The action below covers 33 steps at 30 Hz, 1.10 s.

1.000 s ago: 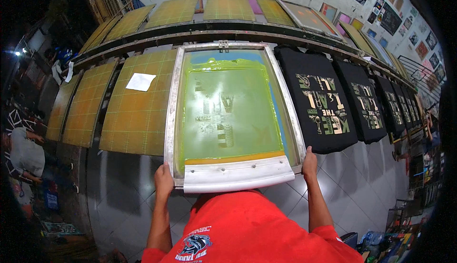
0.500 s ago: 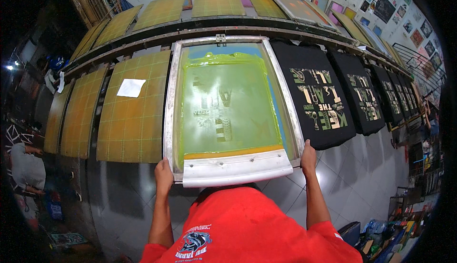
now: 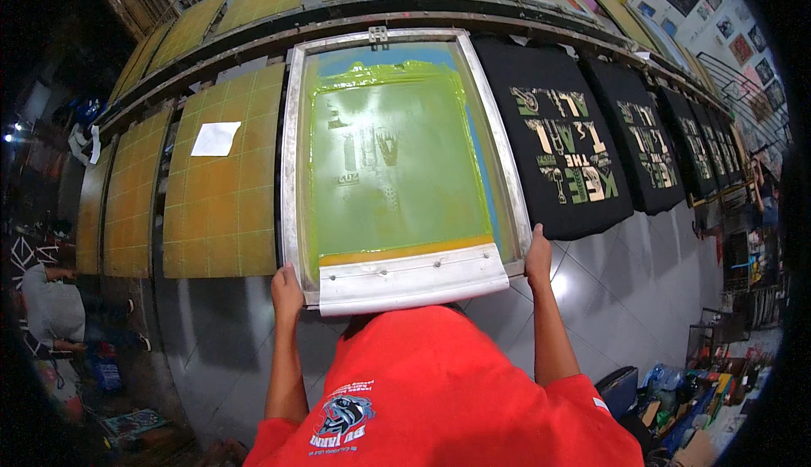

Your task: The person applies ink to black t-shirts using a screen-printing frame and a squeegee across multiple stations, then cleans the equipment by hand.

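The two hands are well apart, each clamped on the metal frame that lies between them and stretches away ahead of them. The left hand grips its near left corner and the right hand its near right corner; both thumbs point forward, and the fingers under the edge are mostly hidden. I cannot tell whether the frame's near end rests on anything.

Between the hands, a wide white squeegee with an orange blade lies across the near end of the frame. Just beyond it, green ink coats the mesh, thickest along the sides and far edge, with faint letter shapes showing through. At the far end, well ahead of both hands, a metal hinge sits on the frame.

Left of the left hand and farther forward, a white paper lies on a yellowish board. Ahead and right of the right hand, a printed black shirt lies just beside the frame.
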{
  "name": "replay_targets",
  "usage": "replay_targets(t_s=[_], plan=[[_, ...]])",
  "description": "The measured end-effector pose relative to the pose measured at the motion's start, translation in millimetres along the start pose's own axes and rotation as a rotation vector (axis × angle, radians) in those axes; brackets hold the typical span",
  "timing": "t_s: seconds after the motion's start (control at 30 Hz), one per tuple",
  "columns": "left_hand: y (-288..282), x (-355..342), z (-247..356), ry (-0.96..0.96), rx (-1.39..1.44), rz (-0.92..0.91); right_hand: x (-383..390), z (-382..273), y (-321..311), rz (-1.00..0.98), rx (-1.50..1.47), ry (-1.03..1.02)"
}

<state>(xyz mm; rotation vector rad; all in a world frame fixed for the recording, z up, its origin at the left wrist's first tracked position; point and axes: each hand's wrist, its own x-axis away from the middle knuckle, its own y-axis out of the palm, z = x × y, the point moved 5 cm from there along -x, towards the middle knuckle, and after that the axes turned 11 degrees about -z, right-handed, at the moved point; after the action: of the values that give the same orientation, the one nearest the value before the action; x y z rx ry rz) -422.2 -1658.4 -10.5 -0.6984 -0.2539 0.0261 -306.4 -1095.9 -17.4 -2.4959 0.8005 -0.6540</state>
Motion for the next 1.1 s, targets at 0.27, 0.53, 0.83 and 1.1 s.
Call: replay_targets(t_s=[0.27, 0.53, 0.83, 1.1], plan=[[0.1, -2.8, -1.6, -0.064, 0.136, -0.115, 6.0, -25.9, 0.1, -0.058, 0.002, -0.032], [-22.2, 16.4, -9.8, -0.031, 0.148, -0.067, 88.8, -91.3, -31.6, -0.062, 0.433, -0.64], [2.8, 11.6, -16.9, 0.017, 0.212, -0.028, 127.9, -93.0, 27.9, -0.389, 0.745, -0.948], [8.9, 0.3, -34.0, 0.032, 0.11, 0.057, 116.5, -129.9, 20.2, -0.479, 0.765, -0.923]])
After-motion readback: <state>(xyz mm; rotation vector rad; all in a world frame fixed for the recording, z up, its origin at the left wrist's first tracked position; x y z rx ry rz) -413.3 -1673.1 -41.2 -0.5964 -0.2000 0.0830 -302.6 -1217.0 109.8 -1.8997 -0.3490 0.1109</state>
